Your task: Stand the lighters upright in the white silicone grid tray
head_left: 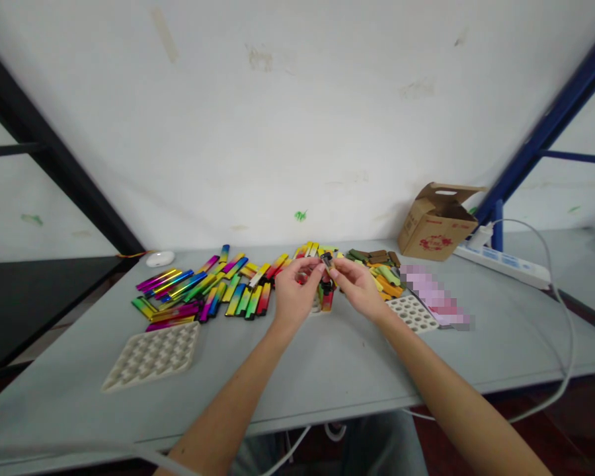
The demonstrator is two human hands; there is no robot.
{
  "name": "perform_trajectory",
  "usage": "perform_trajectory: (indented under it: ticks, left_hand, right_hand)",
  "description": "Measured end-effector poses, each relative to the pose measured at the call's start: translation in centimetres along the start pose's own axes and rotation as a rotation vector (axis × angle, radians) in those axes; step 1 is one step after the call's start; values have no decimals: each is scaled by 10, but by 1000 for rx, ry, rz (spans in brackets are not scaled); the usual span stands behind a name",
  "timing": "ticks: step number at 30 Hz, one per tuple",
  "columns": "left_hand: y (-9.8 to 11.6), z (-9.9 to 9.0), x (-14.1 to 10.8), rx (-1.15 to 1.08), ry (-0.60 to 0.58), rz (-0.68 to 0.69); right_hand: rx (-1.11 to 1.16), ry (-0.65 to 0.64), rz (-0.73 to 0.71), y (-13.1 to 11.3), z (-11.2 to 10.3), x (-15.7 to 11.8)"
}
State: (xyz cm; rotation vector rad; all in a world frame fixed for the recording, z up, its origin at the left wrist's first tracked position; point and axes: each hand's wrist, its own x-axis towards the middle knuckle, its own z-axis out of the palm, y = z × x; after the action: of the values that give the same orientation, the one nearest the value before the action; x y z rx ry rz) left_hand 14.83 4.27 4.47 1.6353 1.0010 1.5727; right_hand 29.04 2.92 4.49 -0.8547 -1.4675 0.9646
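Observation:
Near the middle of the table, my left hand (297,291) and my right hand (359,284) meet at the fingertips around a small dark piece (327,260). The fingers of both hands are pinched on it, and its details are too small to make out. Just below the fingertips a red and yellow piece (327,301) stands or lies near a white holed tray (317,307), mostly hidden by the hands. Many shiny rainbow-coloured pieces (235,297) lie to the left of my left hand. Green, orange and brown pieces (389,281) lie beyond my right hand.
A pale holed tray (151,354) sits at the left front, another (411,313) at the right. An open cardboard box (436,231), a power strip (510,264) with a cable and a pink sheet (434,294) are at the right. A white case (160,258) lies back left.

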Motion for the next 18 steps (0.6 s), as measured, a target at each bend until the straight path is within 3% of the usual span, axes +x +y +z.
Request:
perform_trajectory:
  ticks: [9, 18]
  left_hand:
    - [4, 1, -1, -7, 34, 58]
    - [-1, 2, -4, -12, 43, 87]
  right_hand:
    - [-94, 101, 10, 13, -3, 0]
    - [-96, 67, -60, 12, 1, -3]
